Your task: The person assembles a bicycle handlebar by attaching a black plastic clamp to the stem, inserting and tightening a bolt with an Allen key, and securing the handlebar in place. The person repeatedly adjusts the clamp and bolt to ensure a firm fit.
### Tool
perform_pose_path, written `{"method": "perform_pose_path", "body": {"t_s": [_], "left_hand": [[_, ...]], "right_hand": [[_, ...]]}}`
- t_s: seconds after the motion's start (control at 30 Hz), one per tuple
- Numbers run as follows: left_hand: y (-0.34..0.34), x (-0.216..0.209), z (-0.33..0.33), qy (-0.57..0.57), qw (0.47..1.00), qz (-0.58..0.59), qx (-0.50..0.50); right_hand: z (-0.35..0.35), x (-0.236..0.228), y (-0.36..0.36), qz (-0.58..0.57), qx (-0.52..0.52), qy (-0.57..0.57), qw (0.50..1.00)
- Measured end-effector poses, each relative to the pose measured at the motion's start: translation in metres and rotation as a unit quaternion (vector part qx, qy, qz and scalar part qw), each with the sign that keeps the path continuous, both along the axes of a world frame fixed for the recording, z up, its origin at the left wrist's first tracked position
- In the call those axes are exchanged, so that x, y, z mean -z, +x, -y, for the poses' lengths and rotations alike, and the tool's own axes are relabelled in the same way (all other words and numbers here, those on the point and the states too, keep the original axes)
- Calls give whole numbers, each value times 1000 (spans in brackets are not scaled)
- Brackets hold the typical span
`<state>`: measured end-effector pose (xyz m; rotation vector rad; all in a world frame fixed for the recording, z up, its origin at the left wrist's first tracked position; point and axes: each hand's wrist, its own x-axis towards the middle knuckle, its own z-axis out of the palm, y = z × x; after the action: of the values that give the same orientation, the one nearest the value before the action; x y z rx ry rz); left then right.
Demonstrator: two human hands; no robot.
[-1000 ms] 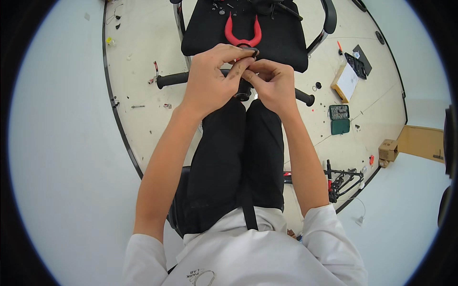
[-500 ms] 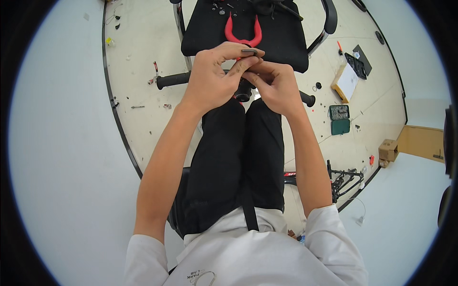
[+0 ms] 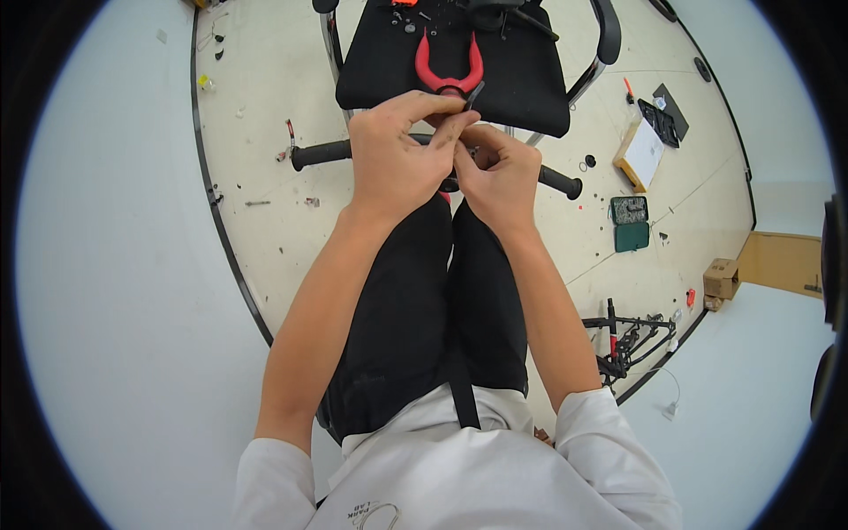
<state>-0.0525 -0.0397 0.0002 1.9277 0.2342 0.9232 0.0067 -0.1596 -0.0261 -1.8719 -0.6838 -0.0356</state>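
Observation:
My left hand (image 3: 396, 159) pinches a slim dark metal piece (image 3: 475, 95) between thumb and fingers; it sticks up past the fingertips, and its exact kind cannot be told. My right hand (image 3: 503, 177) is closed beside it, fingertips meeting the left ones, and hides whatever it may hold. Under both hands runs a black bicycle handlebar (image 3: 320, 154) with rubber grips, its middle mostly covered. Just beyond, a red bicycle fork (image 3: 449, 78) lies with its two prongs pointing away across a black chair seat (image 3: 521, 84).
Small metal parts (image 3: 410, 28) and a dark bundle (image 3: 495, 16) lie on the seat's far side. On the floor to the right are an open green case (image 3: 630, 223), a white-topped box (image 3: 639, 157), a black tool case (image 3: 658, 122) and a black bicycle frame (image 3: 632, 340).
The slim dark piece has swung from nearly level to steeply tilted. My hands have shifted slightly, and the handlebar's right side shows more. An orange item now shows at the seat's far edge.

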Motion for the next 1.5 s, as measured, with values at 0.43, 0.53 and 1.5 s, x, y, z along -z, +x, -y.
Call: {"method": "perform_pose_path", "body": {"t_s": [0.43, 0.53, 1.5], "left_hand": [[8, -12, -1, 8, 997, 3, 83], [15, -22, -3, -14, 997, -14, 78], [16, -1, 5, 3, 994, -9, 110]], "right_hand": [[23, -32, 32, -57, -126, 4, 990], [22, -41, 36, -53, -131, 22, 990], [33, -15, 40, -44, -99, -12, 994]]}}
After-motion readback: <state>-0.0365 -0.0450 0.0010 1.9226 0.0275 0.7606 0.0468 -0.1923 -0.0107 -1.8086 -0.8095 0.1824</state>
